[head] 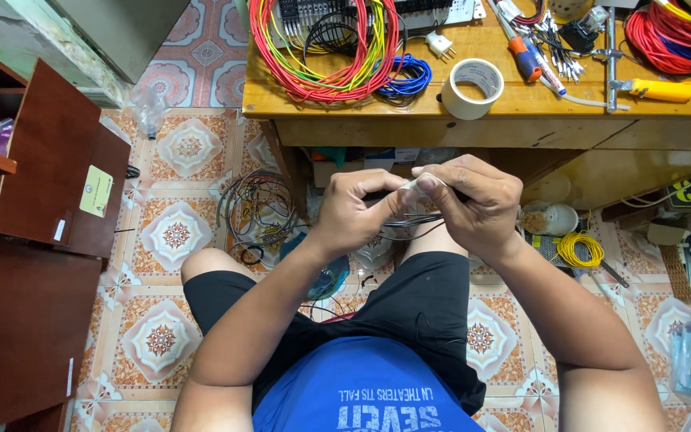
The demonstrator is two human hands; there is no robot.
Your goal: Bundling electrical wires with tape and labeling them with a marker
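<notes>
— So, what is held between the two hands?

— A bundle of thin black wires (409,222) is pinched between them. The left hand (353,212) is closed on the wires, thumb and forefinger pressed together at its right edge. The right hand (477,204) is curled shut too, and a small white piece (419,182) is gripped at its fingertips, right where both hands meet.

— Are the hands touching?

— Their fingertips are brought together above the wires; whether skin meets skin cannot be told.

— What is seen beyond the hands?

— A wooden workbench (521,104) is set just past the knuckles. A roll of pale tape (473,88) is stood on it straight ahead of the right hand, and coils of red and yellow wire (325,48) with a smaller blue coil (405,78) are laid ahead of the left hand.

— And lower down?

— A yellow wire coil (580,250) is left on the tiled floor just outside the right wrist, and a tangle of dark cables (257,212) is left outside the left hand.
</notes>
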